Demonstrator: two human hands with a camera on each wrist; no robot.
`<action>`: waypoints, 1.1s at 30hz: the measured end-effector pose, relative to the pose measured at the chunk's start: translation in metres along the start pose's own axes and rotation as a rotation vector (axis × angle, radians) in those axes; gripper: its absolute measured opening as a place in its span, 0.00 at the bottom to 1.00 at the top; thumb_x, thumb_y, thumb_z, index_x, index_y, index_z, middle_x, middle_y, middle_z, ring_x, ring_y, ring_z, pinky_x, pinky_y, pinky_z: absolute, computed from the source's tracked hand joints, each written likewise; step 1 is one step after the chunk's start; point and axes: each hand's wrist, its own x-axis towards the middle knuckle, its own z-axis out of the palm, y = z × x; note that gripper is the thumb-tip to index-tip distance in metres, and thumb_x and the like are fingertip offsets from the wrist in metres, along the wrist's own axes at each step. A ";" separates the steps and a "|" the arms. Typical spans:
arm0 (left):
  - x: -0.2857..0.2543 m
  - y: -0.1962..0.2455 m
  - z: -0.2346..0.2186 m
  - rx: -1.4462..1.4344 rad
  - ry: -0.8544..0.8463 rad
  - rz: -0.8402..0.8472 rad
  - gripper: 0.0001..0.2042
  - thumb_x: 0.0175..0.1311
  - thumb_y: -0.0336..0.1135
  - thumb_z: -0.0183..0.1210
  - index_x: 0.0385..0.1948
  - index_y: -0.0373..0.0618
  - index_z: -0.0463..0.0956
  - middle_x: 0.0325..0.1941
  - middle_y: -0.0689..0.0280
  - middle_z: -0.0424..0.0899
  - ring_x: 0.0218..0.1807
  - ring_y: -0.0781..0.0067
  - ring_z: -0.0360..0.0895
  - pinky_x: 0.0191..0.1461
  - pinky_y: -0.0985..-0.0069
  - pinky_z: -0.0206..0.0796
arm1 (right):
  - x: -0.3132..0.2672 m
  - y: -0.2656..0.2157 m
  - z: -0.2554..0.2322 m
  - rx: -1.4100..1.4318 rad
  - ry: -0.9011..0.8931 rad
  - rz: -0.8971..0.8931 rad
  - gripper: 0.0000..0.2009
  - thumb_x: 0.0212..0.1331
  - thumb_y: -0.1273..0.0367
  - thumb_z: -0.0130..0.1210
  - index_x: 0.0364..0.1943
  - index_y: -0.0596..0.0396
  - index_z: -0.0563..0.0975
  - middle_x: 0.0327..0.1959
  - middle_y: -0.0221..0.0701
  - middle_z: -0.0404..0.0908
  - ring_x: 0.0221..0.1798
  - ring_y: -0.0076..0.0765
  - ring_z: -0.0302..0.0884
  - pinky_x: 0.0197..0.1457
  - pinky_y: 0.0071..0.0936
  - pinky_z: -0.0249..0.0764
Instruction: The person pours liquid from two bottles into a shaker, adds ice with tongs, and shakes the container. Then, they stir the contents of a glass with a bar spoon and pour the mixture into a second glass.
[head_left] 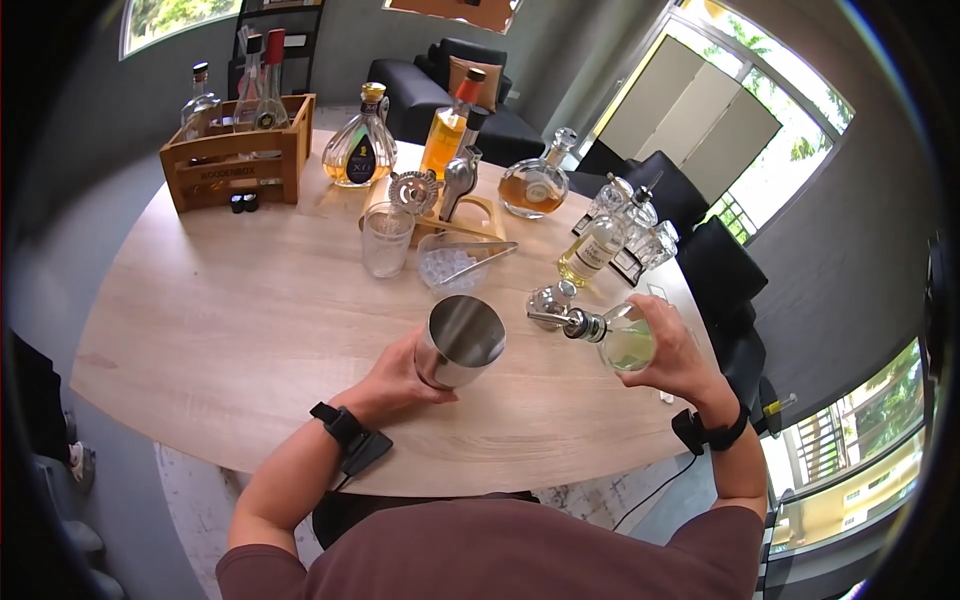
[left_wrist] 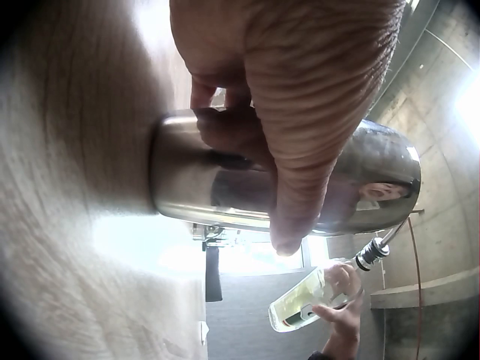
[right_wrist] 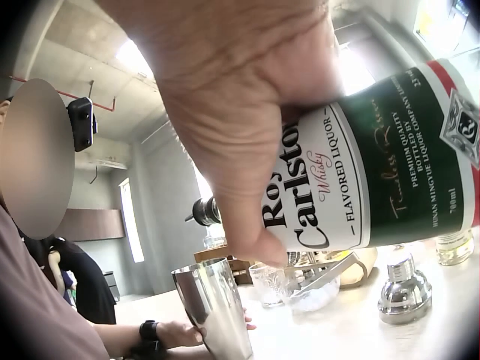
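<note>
Head view: the left hand [head_left: 392, 380] is wrapped round the tin [head_left: 462, 338]; the right hand [head_left: 682, 350] is clamped on the bottle [head_left: 630, 345].
Tin: steel, mouth up, near the person's edge of the table [head_left: 230, 340], gripped on its lower part; whether its base touches the wood, I cannot tell.
Bottle: tipped over nearly level, its neck toward the tin and its spout [head_left: 584, 325] clear of the rim in the head view; the right wrist view shows a white and green label reading "Carlston" and "Whisky".
Left thumb: lies across the steel wall in the left wrist view, other fingers round the far side.
Shaker top: the steel dome [head_left: 550, 298] stands on the table beyond the spout, apart from the tin.
Ice bowl: clear [head_left: 447, 268], beyond the tin, with tongs [head_left: 478, 265] lying across it.
Glass: clear [head_left: 386, 252], just left of the ice bowl, the strainer [head_left: 413, 192] behind its rim in the head view.
Crate: wooden [head_left: 236, 172], at the table's far left, with bottles standing inside.
Far bottles: an XO bottle [head_left: 358, 155], an amber one with a red cap [head_left: 444, 142] and a round decanter [head_left: 534, 192], left to right.
Right side: a pale yellow bottle [head_left: 590, 252] beside upturned-looking glasses [head_left: 655, 245].
</note>
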 end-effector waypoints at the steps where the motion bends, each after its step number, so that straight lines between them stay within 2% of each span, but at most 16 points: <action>1: 0.001 -0.001 0.000 0.024 0.008 0.042 0.40 0.38 0.21 0.74 0.59 0.41 0.64 0.57 0.67 0.73 0.59 0.77 0.67 0.63 0.76 0.63 | 0.002 -0.001 -0.002 -0.063 0.003 -0.036 0.40 0.27 0.69 0.70 0.54 0.55 0.65 0.44 0.40 0.74 0.50 0.49 0.71 0.56 0.40 0.65; 2: 0.001 -0.002 0.000 0.048 0.017 0.084 0.37 0.39 0.18 0.73 0.56 0.41 0.66 0.55 0.68 0.74 0.56 0.79 0.68 0.60 0.76 0.66 | 0.005 -0.001 -0.003 -0.064 -0.001 -0.040 0.40 0.27 0.69 0.70 0.54 0.55 0.65 0.44 0.40 0.74 0.50 0.49 0.71 0.56 0.40 0.65; 8: -0.002 0.007 0.000 0.156 0.021 0.104 0.37 0.39 0.20 0.73 0.57 0.41 0.66 0.55 0.69 0.74 0.57 0.78 0.67 0.61 0.76 0.63 | 0.019 -0.008 -0.015 -0.125 -0.040 -0.086 0.41 0.25 0.71 0.71 0.54 0.56 0.66 0.45 0.40 0.74 0.52 0.49 0.70 0.57 0.40 0.63; 15: 0.000 0.003 -0.002 0.077 0.011 0.121 0.38 0.38 0.21 0.73 0.58 0.41 0.66 0.55 0.68 0.74 0.58 0.78 0.67 0.62 0.77 0.62 | 0.029 -0.011 -0.025 -0.198 -0.046 -0.089 0.41 0.22 0.73 0.71 0.53 0.55 0.67 0.46 0.41 0.74 0.52 0.51 0.71 0.58 0.40 0.63; 17: 0.001 -0.001 -0.004 0.129 0.000 0.164 0.41 0.39 0.26 0.74 0.61 0.42 0.63 0.55 0.63 0.75 0.58 0.73 0.69 0.64 0.74 0.61 | 0.032 -0.013 -0.028 -0.218 -0.048 -0.095 0.41 0.23 0.74 0.71 0.53 0.55 0.67 0.47 0.41 0.74 0.52 0.51 0.71 0.58 0.40 0.64; 21: 0.002 -0.001 -0.004 0.127 0.003 0.151 0.41 0.39 0.26 0.74 0.61 0.42 0.64 0.55 0.63 0.75 0.57 0.74 0.69 0.63 0.75 0.61 | 0.036 -0.016 -0.033 -0.275 -0.049 -0.101 0.42 0.21 0.75 0.72 0.53 0.55 0.67 0.47 0.41 0.74 0.53 0.51 0.71 0.58 0.39 0.64; 24: 0.000 -0.001 -0.004 0.100 -0.004 0.117 0.39 0.38 0.21 0.73 0.59 0.41 0.65 0.57 0.67 0.73 0.59 0.77 0.67 0.65 0.75 0.60 | 0.039 -0.019 -0.037 -0.311 -0.053 -0.103 0.43 0.20 0.76 0.73 0.53 0.54 0.67 0.47 0.41 0.74 0.53 0.51 0.71 0.58 0.38 0.65; 26: 0.002 -0.007 -0.004 0.103 0.019 0.159 0.40 0.39 0.26 0.74 0.60 0.41 0.65 0.53 0.63 0.76 0.56 0.75 0.69 0.62 0.76 0.61 | 0.040 -0.020 -0.039 -0.330 -0.050 -0.108 0.43 0.20 0.76 0.73 0.53 0.54 0.66 0.48 0.41 0.74 0.53 0.51 0.71 0.58 0.39 0.65; 33: 0.004 -0.010 -0.007 0.143 0.023 0.192 0.40 0.38 0.27 0.75 0.60 0.41 0.65 0.51 0.62 0.77 0.54 0.74 0.70 0.60 0.75 0.63 | 0.043 -0.020 -0.046 -0.358 -0.061 -0.114 0.44 0.20 0.75 0.74 0.54 0.55 0.66 0.48 0.41 0.74 0.54 0.50 0.71 0.59 0.39 0.64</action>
